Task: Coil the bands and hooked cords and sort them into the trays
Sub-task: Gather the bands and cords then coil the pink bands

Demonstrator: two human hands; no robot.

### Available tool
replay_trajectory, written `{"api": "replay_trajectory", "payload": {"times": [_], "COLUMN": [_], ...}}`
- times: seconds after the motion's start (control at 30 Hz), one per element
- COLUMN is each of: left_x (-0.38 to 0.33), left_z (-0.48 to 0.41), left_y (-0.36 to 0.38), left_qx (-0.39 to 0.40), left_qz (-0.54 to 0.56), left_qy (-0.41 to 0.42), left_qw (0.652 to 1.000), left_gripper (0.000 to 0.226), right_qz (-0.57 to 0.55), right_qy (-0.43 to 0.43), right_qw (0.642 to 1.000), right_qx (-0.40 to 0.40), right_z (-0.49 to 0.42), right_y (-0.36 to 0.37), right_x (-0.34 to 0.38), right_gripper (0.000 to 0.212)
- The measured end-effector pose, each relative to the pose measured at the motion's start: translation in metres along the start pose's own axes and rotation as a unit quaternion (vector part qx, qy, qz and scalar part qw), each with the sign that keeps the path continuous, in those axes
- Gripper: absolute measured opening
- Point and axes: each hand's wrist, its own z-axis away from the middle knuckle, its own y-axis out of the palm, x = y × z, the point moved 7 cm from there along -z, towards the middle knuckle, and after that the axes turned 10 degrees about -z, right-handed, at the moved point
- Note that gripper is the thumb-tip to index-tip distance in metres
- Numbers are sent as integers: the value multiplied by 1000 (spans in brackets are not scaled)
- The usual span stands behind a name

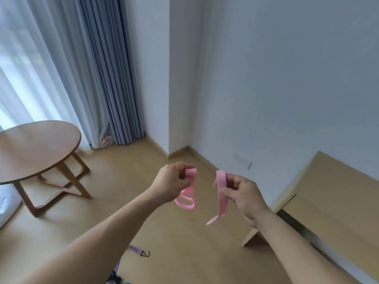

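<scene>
L hand (pixel 172 182) pinches looped pink band (pixel 191 191), loops hang below fingers; R hand (pixel 244 193) pinches flat pink band (pixel 221 181), tail hangs below; purple hooked cord (pixel 137 250) on floor (pixel 123 181), well under both.

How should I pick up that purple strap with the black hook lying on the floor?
Pinch the flat purple strap just behind its black hook, coming straight down from above, since that end lies flat on the wooden floor. The hook curls open at the tip and could probably snag fingers, so leave it free. The rest of the strap is hidden.
</scene>
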Motion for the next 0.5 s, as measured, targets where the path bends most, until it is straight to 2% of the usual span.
{"api": "replay_trajectory", "payload": {"times": [0.13,0.27,0.33,0.5], "left_x": [-48,-97,-123,-188], "left_z": [-7,-7,-3,2], "left_y": [38,88,118,180], "left_qx": [22,31,45,44], "left_qz": [-10,-18,-22,-56], "left_qy": [44,65,76,126], "left_qw": [999,997,996,989], "left_gripper": [32,24,20,12], "right_qz": [54,131,151,163], "right_qy": [-18,-41,-44,-68], "right_qw": [997,988,985,979], "right_qx": [-61,-74,-72,-104], "right_z": [14,34,46,75], "right_y": [-58,-118,-149,-230], "right_x": [-2,-2,-2,-1], "right_gripper": [20,14,5,27]}}
